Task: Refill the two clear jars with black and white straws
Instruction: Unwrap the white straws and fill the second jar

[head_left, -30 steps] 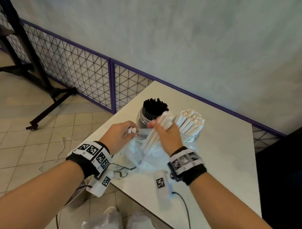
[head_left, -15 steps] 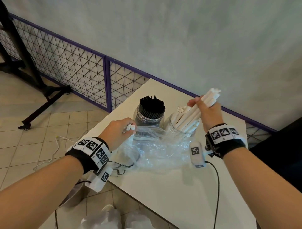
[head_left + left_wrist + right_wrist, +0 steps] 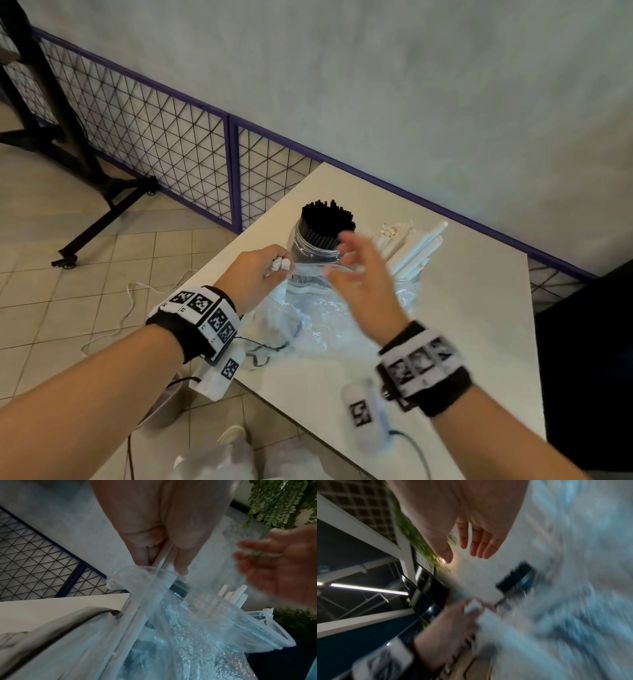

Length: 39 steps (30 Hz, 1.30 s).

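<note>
Clear bag (image 3: 318,318) fronts 2 jars; right hand (image 3: 363,277), seemingly empty.

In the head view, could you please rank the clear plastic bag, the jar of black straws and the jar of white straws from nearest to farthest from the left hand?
From the left hand:
1. Clear crinkled plastic bag: pinched at its rim by that hand, lying on the white table.
2. Clear jar of black straws: just behind the bag's rim.
3. Clear jar of white straws: farther right, beyond the right hand.
</note>
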### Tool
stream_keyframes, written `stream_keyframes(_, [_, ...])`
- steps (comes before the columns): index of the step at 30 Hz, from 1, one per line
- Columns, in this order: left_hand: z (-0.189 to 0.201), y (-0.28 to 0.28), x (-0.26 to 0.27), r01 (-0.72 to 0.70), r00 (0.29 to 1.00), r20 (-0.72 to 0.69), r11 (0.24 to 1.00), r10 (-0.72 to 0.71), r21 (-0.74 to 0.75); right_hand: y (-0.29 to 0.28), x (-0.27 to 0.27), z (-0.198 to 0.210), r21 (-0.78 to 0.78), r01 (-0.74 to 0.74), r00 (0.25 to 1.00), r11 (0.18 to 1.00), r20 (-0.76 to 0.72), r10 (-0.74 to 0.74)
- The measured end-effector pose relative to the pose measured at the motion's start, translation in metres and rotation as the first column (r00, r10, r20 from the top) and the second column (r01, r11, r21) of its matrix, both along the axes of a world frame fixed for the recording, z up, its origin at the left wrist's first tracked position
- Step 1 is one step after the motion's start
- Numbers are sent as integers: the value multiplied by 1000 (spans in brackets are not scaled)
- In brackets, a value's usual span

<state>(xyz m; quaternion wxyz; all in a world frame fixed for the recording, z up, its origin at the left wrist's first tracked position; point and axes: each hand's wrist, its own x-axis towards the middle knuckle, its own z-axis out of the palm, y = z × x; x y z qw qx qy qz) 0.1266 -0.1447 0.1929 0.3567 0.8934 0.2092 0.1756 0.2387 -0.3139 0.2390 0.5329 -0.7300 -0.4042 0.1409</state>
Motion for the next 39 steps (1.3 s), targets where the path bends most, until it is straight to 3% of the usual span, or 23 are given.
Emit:
stream_keyframes(3, [0,-1,3,-12,1000,-2,999,12,-42,33,-28,-54,-154,-79,977,985,-208,46])
stream_keyframes(7, [-2,-4,3,-31,999,23,987,35,-157,67,-32,-75,-126,3,947,992,-319,-43])
stream_keyframes(10, [-9,-5,0,3,996,77,903,34,-429,76,-31,-78,-159,33,943,987,-323,-84])
stream_keyframes(13, [-21,-4,-7,29,991,127,852,44,-523,78,-29,-77,-289,44,975,956,-196,-104])
stream_keyframes(15, [-27,-5,-14,34,994,105,897,14,-440,76,-25,-73,-300,48,978,953,-179,-106])
stream_keyframes(18, [-34,-3,-20,43,997,-53,983,-53,-176,65,-19,-57,-179,71,965,981,-235,-113])
stream_keyframes(22, [-43,0,-14,24,983,-180,999,-29,-31,40,-15,-34,44,51,971,998,-238,-39])
stream_keyframes(25, [-45,-3,-8,30,988,-153,1000,-30,-2,33,-13,-52,11,74,971,997,-227,-69])
stream_keyframes(30, [-52,-6,-5,31,986,-162,999,-35,-32,42,-10,-85,-86,138,906,987,-392,-160])
stream_keyframes(33, [-52,-7,-5,26,986,-161,999,-31,-33,47,-5,-92,-110,136,894,984,-414,-170])
stream_keyframes(39, [-54,-6,-3,8,982,-191,999,-14,-33,54,8,-85,-216,113,927,970,-328,-181])
